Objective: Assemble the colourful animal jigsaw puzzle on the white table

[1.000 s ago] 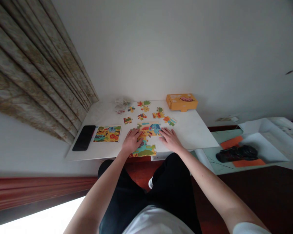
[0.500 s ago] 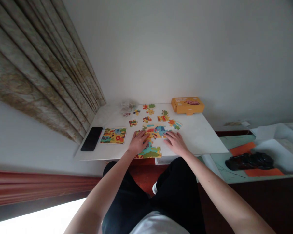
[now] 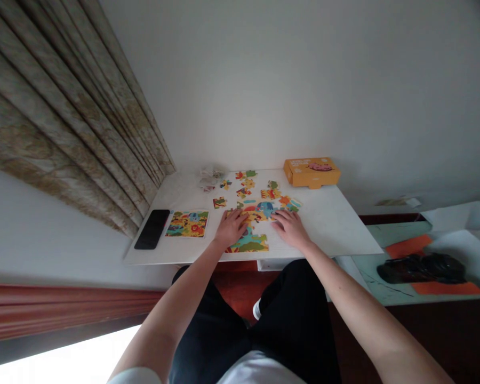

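Rests loosely spread fingers [image 3: 235,215] against puzzle [image 3: 253,243], left hand [image 3: 229,230] at nine o'clock, right hand [image 3: 293,229] at three, likely light, stiff card, best edge-held.

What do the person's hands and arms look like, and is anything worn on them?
The left hand and right hand look bare: I see no gloves, watch or bracelet. Both forearms are uncovered. A pale, short sleeve shows on the left; the right one is out of view.

1 head camera looks forward and down.
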`<state>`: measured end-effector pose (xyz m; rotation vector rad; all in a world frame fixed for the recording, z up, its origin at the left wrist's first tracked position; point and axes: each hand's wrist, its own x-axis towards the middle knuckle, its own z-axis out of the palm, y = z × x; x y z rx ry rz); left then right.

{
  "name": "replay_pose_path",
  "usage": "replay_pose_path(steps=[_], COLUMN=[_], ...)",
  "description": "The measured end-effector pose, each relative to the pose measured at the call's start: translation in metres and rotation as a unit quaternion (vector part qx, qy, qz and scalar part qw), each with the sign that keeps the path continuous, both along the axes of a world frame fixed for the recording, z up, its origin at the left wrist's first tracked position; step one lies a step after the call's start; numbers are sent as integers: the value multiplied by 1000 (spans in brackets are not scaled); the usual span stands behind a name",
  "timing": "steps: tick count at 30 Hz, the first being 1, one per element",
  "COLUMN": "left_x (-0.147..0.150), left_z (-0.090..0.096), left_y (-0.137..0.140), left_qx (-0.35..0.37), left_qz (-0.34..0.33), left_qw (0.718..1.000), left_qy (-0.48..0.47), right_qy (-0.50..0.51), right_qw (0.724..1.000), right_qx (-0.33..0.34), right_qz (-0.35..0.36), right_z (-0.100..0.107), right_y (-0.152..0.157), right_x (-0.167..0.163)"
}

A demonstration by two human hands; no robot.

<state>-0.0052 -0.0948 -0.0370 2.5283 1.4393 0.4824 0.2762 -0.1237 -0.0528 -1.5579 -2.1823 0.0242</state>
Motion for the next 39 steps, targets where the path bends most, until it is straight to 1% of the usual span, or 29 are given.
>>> replay_pose_path(steps=[3,5,7,9,12,13,15,18,20,24,29,31,36,38,39], left_x=[2,4,6,8,12,12,12,11,9,2,-5,-5,-5,-5,-4], left_z=[-1,2,7,14,24,27,29,28,26,27,28,29,35,39,40], left_y=[9,25,52,85,134,148,169,188,195,204,209,205,185,173,166], left_qx=[4,10,17,7,-59,-71,-89,-113,-128,-155,-187,-186,-153,-148,-147], left_qz=[22,57,100,141,185,201,232,272,283,281,289,293,289,276,267], left_qw=[999,997,992,987,981,977,969,956,951,947,937,934,927,916,906], left_qy=[-24,-55,-79,-77,-17,-10,-1,9,12,0,-50,-85,-185,-250,-293], right_qy=[15,28,38,44,45,42,33,21,17,15,26,31,44,47,48], right_qw=[1000,999,998,997,995,995,995,995,995,996,995,995,996,996,996], right_qx=[17,33,44,49,50,50,48,52,53,48,53,51,49,52,53], right_qz=[-11,-21,-32,-46,-69,-73,-78,-85,-86,-80,-76,-74,-65,-62,-61], right_z=[0,0,1,1,1,0,0,0,0,0,0,0,1,1,1], right_y=[0,-1,-3,-3,-2,-2,-1,-1,-1,-2,-1,-1,0,0,0], right_x=[0,1,1,2,2,1,1,0,0,0,-1,-1,0,0,0])
